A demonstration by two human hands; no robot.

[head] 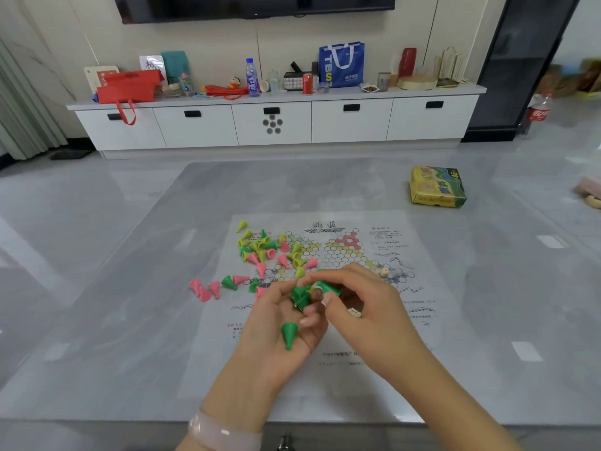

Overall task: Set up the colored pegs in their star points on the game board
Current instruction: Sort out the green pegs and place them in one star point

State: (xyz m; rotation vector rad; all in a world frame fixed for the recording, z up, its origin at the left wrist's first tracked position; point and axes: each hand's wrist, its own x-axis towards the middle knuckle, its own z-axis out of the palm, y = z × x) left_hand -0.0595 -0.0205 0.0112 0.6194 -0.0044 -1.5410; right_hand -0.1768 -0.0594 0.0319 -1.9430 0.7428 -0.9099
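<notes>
Pegs, cone-shaped and in green, pink and yellow, lie loose over the paper game board (pixel 328 255) spread on the grey worktop (pixel 113 288). From the head view, a mixed heap (pixel 260 247) sits on the sheet at about ten o'clock from the printed star, with a few more tipped over on the star's left cells. Four pink pegs (pixel 204 290) and a green one lie on the sheet's left edge, at nine o'clock from the hands.

Her left hand (pixel 279 323) is turned palm up and cupped, holding a small clutch of green pegs (pixel 300 296) near the fingers, and one green peg (pixel 288 334) lies across the palm, point toward her. A pale bangle (pixel 221 432) circles that wrist. Her right hand (pixel 361 304) reaches in from three o'clock, its thumb and fingers (pixel 317 281) pinched on a green peg at the top of that clutch.

A small die (pixel 384 272) rests on the board just beyond the right hand. At one o'clock on the worktop, well apart from the sheet, sits the yellow-green game box (pixel 437 187).
</notes>
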